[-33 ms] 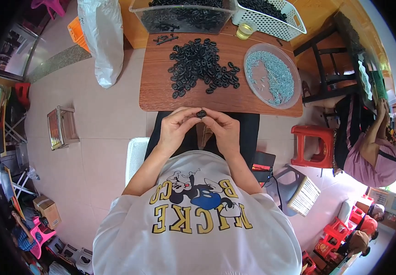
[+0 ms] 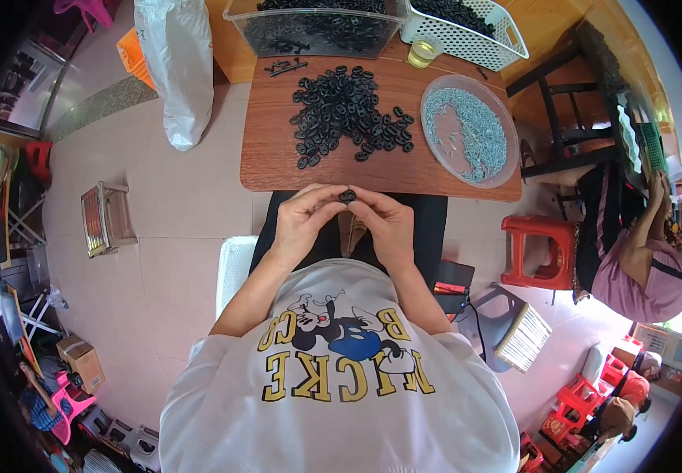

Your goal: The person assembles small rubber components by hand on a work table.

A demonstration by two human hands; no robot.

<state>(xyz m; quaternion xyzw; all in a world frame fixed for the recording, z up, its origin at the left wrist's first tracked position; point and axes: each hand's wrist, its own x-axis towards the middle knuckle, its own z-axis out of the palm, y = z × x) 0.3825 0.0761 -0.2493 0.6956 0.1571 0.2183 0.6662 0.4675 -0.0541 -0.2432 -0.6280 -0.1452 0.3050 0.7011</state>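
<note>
Between the fingertips of both hands is a small black oval plastic piece [image 2: 347, 196], just off the table's near edge and above my lap. My left hand [image 2: 307, 218] pinches it from one side, thumb and forefinger closed. From the other side my right hand [image 2: 382, 221] grips the same piece with its thumb and fingers. A spread-out pile of similar black oval pieces [image 2: 341, 110] lies on the brown wooden table [image 2: 270, 169] in front of me. To the right of the pile, a round clear tray [image 2: 510, 169] holds many small silvery-blue screws or pins [image 2: 479, 134].
At the table's back stand a clear bin [image 2: 317, 39] and a white perforated basket [image 2: 475, 49], both with black parts. A cup of yellowish liquid [image 2: 422, 54] sits beside them. Black rods [image 2: 286, 67] lie back left. A red stool [image 2: 538, 252] and a seated person [image 2: 644, 268] are at right.
</note>
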